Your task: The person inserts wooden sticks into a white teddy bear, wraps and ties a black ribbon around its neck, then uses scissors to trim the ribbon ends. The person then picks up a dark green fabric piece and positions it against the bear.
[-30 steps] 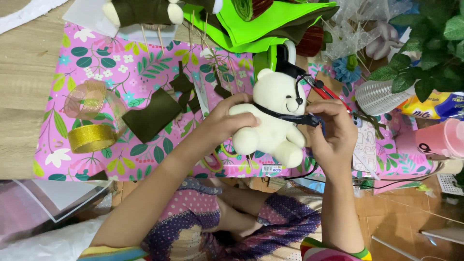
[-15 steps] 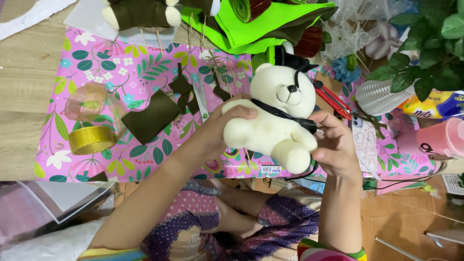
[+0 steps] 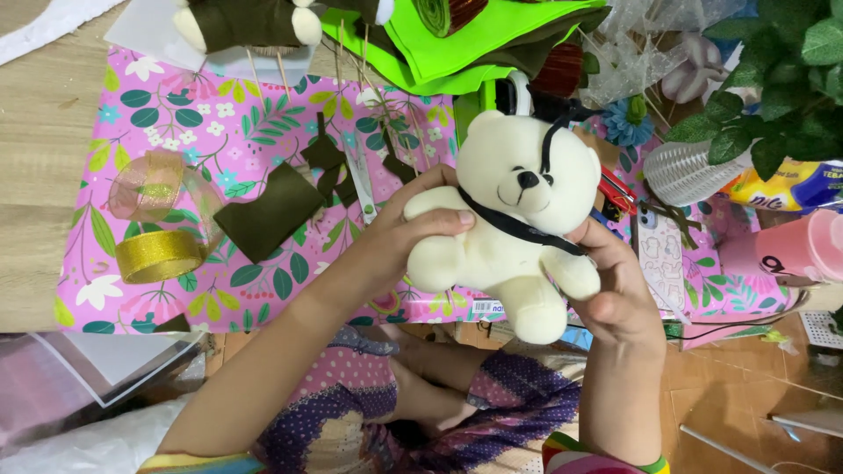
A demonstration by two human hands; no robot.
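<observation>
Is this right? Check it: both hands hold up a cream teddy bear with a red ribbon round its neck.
Not quite: in the head view the ribbon round the cream teddy bear is black, not red. Left hand and right hand do hold it up.

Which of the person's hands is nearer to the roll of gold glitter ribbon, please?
The left. The left hand grips the cream teddy bear partway toward the gold ribbon roll; the right hand holds the bear's far side.

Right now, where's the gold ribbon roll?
In the head view, the gold ribbon roll lies far left on the pink floral paper, left of the dark felt piece, well clear of both hands.
</observation>
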